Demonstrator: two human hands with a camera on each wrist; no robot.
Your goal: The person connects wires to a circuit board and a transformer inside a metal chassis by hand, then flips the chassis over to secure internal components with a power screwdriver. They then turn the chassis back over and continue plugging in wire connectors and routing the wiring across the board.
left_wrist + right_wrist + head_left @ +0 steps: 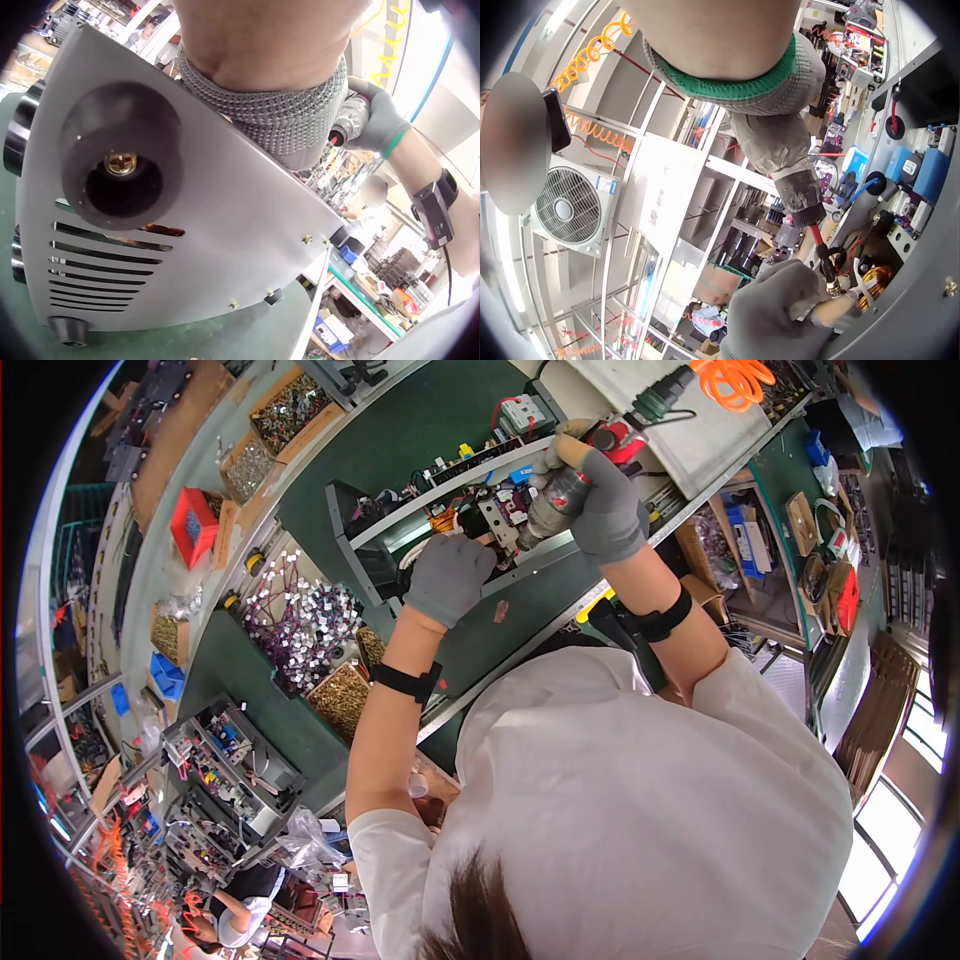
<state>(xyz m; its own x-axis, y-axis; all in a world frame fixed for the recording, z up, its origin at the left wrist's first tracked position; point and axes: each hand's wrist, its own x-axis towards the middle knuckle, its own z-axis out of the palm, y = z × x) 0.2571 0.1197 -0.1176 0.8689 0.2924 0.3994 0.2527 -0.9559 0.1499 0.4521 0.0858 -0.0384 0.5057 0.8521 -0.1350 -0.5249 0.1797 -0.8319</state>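
Observation:
My right hand (610,510), in a grey glove, grips a power screwdriver (553,510) tilted down into an open grey metal case (247,247). The driver's shaft (817,234) ends at a brass-coloured screw (832,287) inside the case. My left hand (450,575), also gloved, lies over the case's near wall with fingers curled. One bare fingertip (834,308) sits right by the screw and a white wire (864,281); I cannot tell what it pinches. Blue components (930,174) and a copper-coloured coil (877,285) are inside the case.
A pile of white connectors with wires (300,622) lies left of the case on the green bench (500,635). Beside it stands a box of small brass parts (340,695). A red bin (193,528) is farther left. An orange coiled hose (735,380) hangs at upper right.

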